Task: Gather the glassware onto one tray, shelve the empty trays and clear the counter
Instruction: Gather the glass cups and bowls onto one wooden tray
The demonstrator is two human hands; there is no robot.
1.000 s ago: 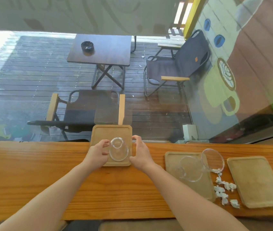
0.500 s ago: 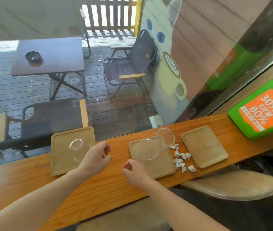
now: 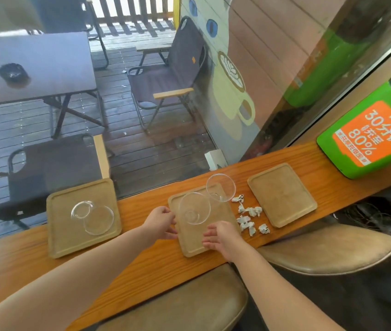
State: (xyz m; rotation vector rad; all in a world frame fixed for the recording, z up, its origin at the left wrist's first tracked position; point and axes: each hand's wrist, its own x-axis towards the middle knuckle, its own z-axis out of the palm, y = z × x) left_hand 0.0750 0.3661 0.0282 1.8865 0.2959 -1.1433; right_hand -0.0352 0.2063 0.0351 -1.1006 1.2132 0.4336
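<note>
Both hands are settling on the middle tray (image 3: 216, 235), prob. to shift it or its glasses toward the left tray (image 3: 58, 235), which is already carrying two glass pieces (image 3: 92, 215). Left hand (image 3: 160, 222) is curling loosely on the tray's left edge w/ fingers half open; right hand (image 3: 222, 236) is resting flat on the near corner, fingers spread, gripping nothing yet. Two glass bowls (image 3: 194, 207) are sitting at the tray's far end, the right tray (image 3: 282, 194) is lying bare, and paper scraps (image 3: 249, 218) are lying between those two trays.

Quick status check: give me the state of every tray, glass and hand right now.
Left tray: holds glass cup.
Middle tray: holds two glass bowls.
Right tray: empty.
Paper scraps: loose on counter.
Left hand: at middle tray's left edge.
Right hand: on its near edge.
</note>
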